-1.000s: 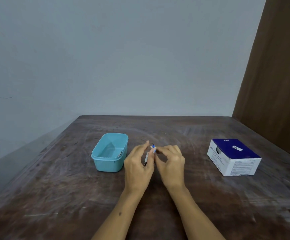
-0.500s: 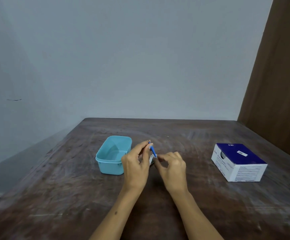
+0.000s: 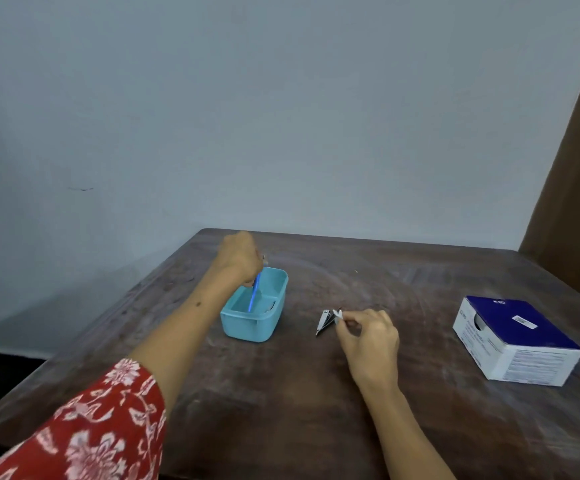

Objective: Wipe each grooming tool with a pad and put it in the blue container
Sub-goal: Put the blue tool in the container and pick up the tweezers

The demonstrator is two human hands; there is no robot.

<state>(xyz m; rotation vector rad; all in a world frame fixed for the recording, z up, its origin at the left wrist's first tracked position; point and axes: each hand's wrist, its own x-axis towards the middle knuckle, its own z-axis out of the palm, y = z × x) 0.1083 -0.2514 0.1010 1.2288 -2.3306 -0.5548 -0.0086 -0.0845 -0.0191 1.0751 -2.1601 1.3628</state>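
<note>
At frame centre, our left hand (image 3: 241, 256) pinches the blue tool (image 3: 255, 293), steeply upright with its tip inside the container (image 3: 247, 329), while our right hand (image 3: 368, 332), lower right, pinches a pad (image 3: 338, 316) beside the clipper (image 3: 325, 321).

I see my left hand (image 3: 241, 256) holding a blue tool (image 3: 254, 295) down into the container (image 3: 257, 325); my right hand (image 3: 368, 336) pinches a pad (image 3: 337, 317) beside the clipper (image 3: 325, 321), box (image 3: 517, 341) further right.
</note>
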